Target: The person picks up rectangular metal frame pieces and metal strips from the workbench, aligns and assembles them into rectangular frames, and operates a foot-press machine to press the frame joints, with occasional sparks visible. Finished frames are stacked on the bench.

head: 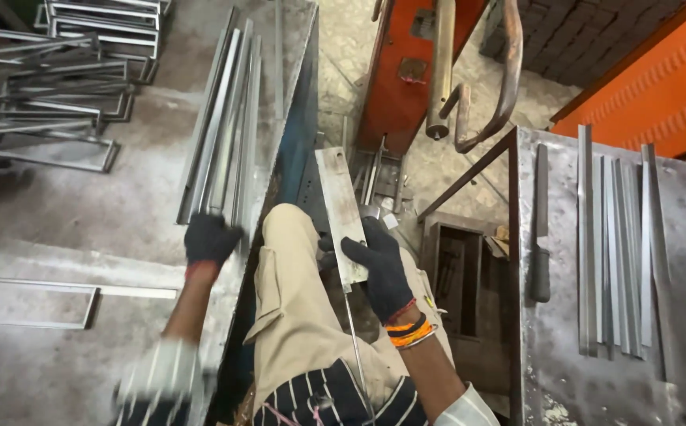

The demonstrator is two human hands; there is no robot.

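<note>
While the black-gloved right hand clasps the flat grey steel strip lengthwise over the knee, the black-gloved left hand grips the long steel bars at the left table's right edge

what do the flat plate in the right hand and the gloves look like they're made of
Flat plate: likely bare steel, dull grey with scuffs and a faint sheen. Gloves on the left hand and right hand: black knitted fabric by the soft matte look; the left cuff edge looks red.
</note>
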